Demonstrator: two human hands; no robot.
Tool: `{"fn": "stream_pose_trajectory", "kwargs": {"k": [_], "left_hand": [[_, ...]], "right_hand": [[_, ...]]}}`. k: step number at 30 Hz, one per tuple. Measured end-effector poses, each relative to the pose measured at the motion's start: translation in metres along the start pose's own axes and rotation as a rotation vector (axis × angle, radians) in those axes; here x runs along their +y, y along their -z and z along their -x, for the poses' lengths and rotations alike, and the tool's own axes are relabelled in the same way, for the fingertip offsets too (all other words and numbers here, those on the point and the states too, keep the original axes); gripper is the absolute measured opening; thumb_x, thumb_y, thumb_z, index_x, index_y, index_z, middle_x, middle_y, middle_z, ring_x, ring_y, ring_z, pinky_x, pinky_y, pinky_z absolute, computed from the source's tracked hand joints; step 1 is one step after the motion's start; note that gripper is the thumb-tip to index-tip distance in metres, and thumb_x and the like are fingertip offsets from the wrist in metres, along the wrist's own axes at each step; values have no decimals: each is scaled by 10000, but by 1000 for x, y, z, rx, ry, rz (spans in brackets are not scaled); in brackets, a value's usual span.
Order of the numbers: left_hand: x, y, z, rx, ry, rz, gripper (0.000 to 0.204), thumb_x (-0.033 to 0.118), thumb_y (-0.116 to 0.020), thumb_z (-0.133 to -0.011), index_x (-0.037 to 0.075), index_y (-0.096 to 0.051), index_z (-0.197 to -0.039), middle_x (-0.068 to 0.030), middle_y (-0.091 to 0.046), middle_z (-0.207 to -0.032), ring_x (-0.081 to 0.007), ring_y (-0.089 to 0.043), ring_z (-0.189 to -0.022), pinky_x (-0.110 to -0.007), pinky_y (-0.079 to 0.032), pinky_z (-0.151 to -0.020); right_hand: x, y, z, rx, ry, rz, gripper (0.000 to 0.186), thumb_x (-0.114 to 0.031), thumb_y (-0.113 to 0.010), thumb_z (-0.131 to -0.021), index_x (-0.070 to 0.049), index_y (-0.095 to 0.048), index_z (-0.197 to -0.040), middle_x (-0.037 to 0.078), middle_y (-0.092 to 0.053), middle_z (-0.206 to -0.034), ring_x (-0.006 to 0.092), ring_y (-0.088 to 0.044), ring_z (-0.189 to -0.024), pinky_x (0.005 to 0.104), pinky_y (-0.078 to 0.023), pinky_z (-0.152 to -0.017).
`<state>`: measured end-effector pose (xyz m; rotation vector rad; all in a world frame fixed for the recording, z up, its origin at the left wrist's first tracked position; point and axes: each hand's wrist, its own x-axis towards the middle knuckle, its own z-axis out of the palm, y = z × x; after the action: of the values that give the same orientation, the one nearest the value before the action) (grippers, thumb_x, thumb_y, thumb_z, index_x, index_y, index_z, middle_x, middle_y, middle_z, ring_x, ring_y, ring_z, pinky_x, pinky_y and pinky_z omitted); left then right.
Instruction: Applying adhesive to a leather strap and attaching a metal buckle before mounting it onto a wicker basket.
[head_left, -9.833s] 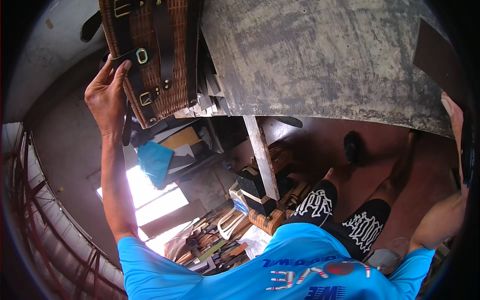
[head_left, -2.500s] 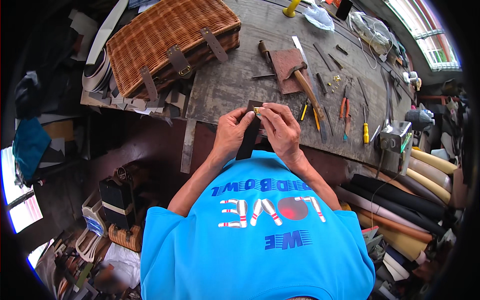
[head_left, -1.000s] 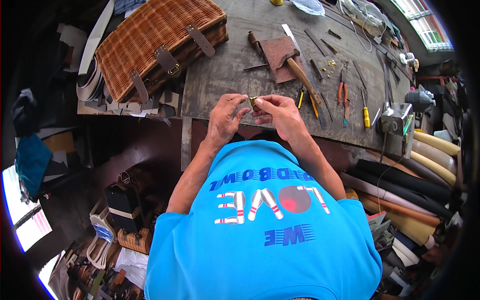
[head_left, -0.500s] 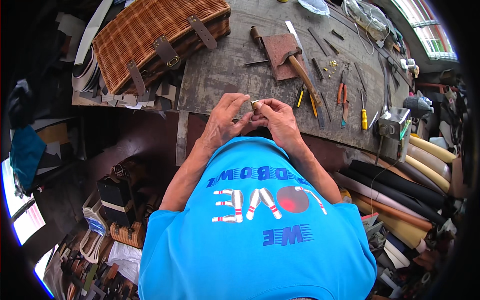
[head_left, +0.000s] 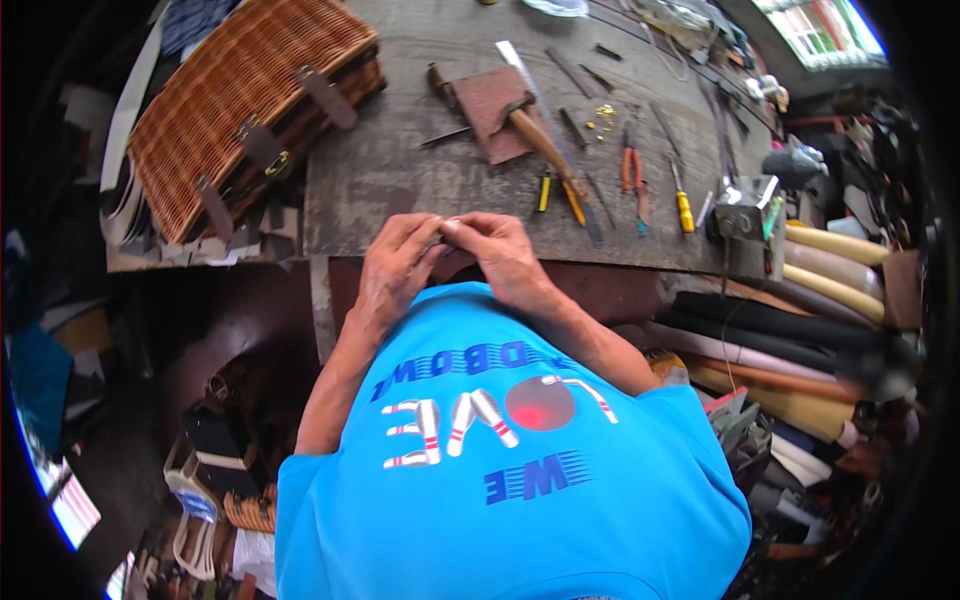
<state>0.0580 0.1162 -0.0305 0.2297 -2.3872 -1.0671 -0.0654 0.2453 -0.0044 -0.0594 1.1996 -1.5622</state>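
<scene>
My left hand [head_left: 392, 265] and my right hand [head_left: 505, 262] meet at the bench's near edge, just beyond my blue shirt. Both are closed, thumbs and fingertips pinched together around something small. Fingers cover most of it, so its kind does not show. Beyond them on the worn workbench [head_left: 370, 165] lies a reddish-brown slab [head_left: 480, 100]. A wooden-handled hammer [head_left: 545, 148] rests across that slab. To the right are orange-handled pliers [head_left: 630, 168], a yellow-handled screwdriver [head_left: 684, 205] and a few small brass-coloured pieces [head_left: 601, 124].
A wicker case [head_left: 235, 105] with dark leather straps stands at the far left of the bench. A metal ruler [head_left: 530, 85] lies partly under the slab. At the right edge sits a metal box [head_left: 745, 210], with rolls of material [head_left: 770, 345] stacked below.
The view has shifted, so bench and tools appear further left. My left fingers, apart before, have closed against my right fingertips. The small brass-coloured piece seen in my right fingers is now mostly covered.
</scene>
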Motion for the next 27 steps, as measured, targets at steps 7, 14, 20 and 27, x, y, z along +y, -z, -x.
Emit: {"fn": "stream_pose_trajectory", "kwargs": {"k": [7, 14, 20, 27], "left_hand": [[4, -12, -4, 73, 10, 42, 368, -26, -748, -767, 10, -677, -1126, -139, -673, -1088, -300, -664, -967, -366, -563, -805], [-1, -4, -10, -13, 38, 102, 358, -3, -759, -776, 26, -679, -1123, -136, -670, -1085, -292, -664, -976, -363, -557, -816], [-6, 4, -7, -133, 99, 180, 363, 35, -781, -759, 53, -687, -1109, -116, -673, -1066, -278, -672, -949, -360, -559, -787], [-2, -2, -5, -152, 92, 151, 344, 36, -783, -754, 41, -687, -1085, -120, -673, -1042, -287, -675, -919, -353, -562, -767]], "right_hand": [[7, 3, -1, 77, 94, 22, 203, -153, -663, -955, 40, -681, -1018, 91, -685, -913, 137, -681, -824, 284, -610, -718], [7, 15, -3, 61, 49, 17, 214, -176, -686, -943, 23, -690, -1021, 57, -685, -865, 103, -664, -779, 229, -570, -673], [0, 17, 0, 13, -10, 277, 302, -268, -703, -926, 25, -712, -998, 54, -675, -799, 102, -624, -723, 227, -503, -638], [5, 30, 0, -47, -22, 314, 321, -276, -690, -940, 32, -701, -1032, 65, -684, -845, 108, -631, -767, 251, -534, -721]]}}
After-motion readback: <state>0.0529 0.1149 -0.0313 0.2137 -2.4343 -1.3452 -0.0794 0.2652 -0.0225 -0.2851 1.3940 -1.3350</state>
